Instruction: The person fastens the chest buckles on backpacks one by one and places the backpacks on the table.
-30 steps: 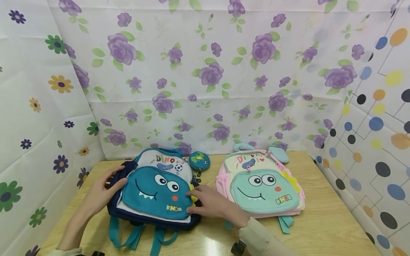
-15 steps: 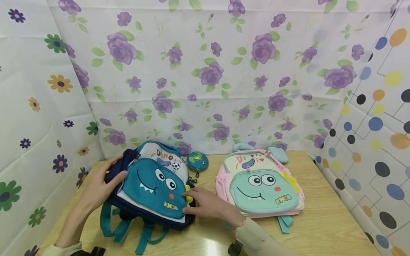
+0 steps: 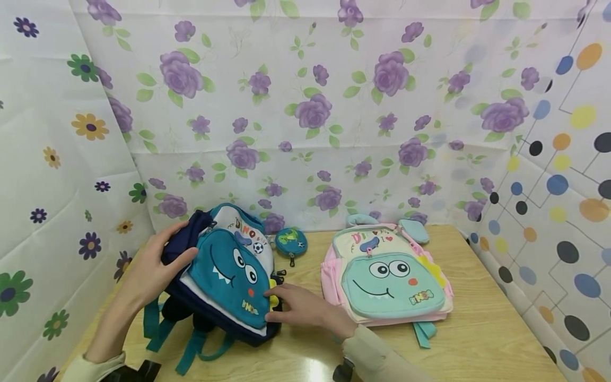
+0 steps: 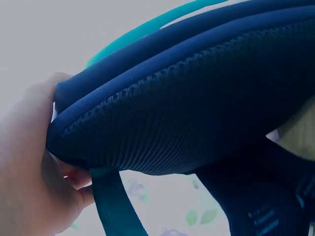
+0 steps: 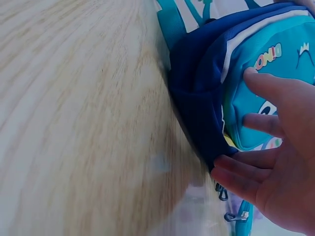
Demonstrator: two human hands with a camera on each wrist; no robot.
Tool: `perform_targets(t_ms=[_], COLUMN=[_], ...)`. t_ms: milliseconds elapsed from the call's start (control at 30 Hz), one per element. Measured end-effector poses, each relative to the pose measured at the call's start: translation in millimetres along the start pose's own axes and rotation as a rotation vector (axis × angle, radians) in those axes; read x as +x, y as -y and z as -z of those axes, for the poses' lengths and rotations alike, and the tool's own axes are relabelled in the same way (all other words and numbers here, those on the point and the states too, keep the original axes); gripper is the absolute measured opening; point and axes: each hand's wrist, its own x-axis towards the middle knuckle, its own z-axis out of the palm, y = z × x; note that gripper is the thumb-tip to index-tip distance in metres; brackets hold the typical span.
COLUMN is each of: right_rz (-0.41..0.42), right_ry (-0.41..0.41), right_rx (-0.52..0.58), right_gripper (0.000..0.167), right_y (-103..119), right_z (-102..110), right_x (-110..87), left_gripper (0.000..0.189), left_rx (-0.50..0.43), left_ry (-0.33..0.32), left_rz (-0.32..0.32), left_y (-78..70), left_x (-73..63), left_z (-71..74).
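A blue dinosaur backpack (image 3: 224, 270) with a white top panel stands tilted on the table, its left side raised. In the head view my left hand (image 3: 155, 270) grips its left side, thumb on the front. The left wrist view shows the dark blue side (image 4: 177, 103) of the bag with my left hand (image 4: 39, 157) round its edge. My right hand (image 3: 305, 307) rests against the lower right side by the yellow spikes (image 3: 273, 294). In the right wrist view the fingers (image 5: 241, 182) are fairly straight and touch the navy side fabric.
A pink and mint dinosaur backpack (image 3: 396, 286) lies to the right on the wooden table (image 3: 482, 313). A round teal pouch (image 3: 291, 242) lies by the blue backpack's upper right. Teal straps (image 3: 191, 353) hang below the bag. A flowered cloth (image 3: 305, 132) hangs behind.
The blue backpack has turned clockwise, its left side lifting and its straps swinging left. Both hands have moved along with it, the right one slightly leftward. The pink backpack stays put.
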Motion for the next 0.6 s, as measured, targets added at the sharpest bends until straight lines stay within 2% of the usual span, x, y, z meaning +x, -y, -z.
perform_targets(t_ms=[167, 367, 600], right_rz=[0.006, 0.031, 0.059], right_ry=[0.009, 0.003, -0.002], right_rx=[0.046, 0.034, 0.036], right_gripper=[0.057, 0.059, 0.058], right_y=[3, 3, 5], right_z=[-4, -9, -14], right_x=[4.6, 9.9, 17.5], left_gripper=[0.070, 0.070, 0.072], left_rx=[0.043, 0.084, 0.117], left_ry=[-0.003, 0.012, 0.058], left_rz=[-0.009, -0.039, -0.023], left_y=[-10.2, -19.0, -34.5], left_x=[5.5, 10.8, 14.8], left_z=[2.6, 5.6, 8.5])
